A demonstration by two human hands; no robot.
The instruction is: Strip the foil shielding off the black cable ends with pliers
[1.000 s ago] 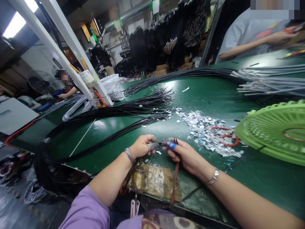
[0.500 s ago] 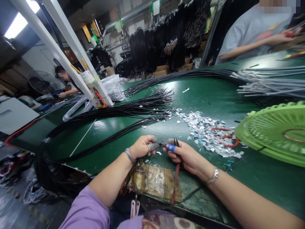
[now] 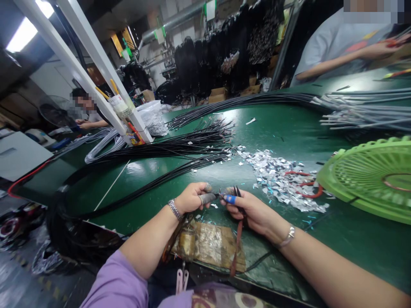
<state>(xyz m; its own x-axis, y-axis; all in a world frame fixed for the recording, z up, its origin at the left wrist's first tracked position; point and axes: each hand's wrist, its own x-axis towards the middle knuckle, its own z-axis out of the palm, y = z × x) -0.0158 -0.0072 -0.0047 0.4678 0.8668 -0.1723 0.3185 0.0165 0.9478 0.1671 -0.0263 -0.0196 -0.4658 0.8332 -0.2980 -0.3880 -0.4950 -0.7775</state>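
My left hand [image 3: 192, 197] is closed in a pinch, its fingertips wrapped in grey tape, on the end of a thin black cable [image 3: 217, 195]. My right hand [image 3: 248, 208], with blue tape on one fingertip, is closed round a small dark hand tool [image 3: 238, 192] whose brown handles [image 3: 236, 246] hang below the palm. The two hands meet tip to tip above the near edge of the green table [image 3: 282, 128]. Under them lies a brown taped pad [image 3: 208, 244].
Long bundles of black cables [image 3: 167, 149] run across the table to the left, grey cables [image 3: 369, 111] at the far right. A heap of silver foil scraps [image 3: 279, 179] and a green fan grille [image 3: 372, 175] lie right. Other people work at back left and back right.
Hardly anything has moved. My hands stay pinched together at the same spot, with only slight shifts of the right hand's fingers and tool.
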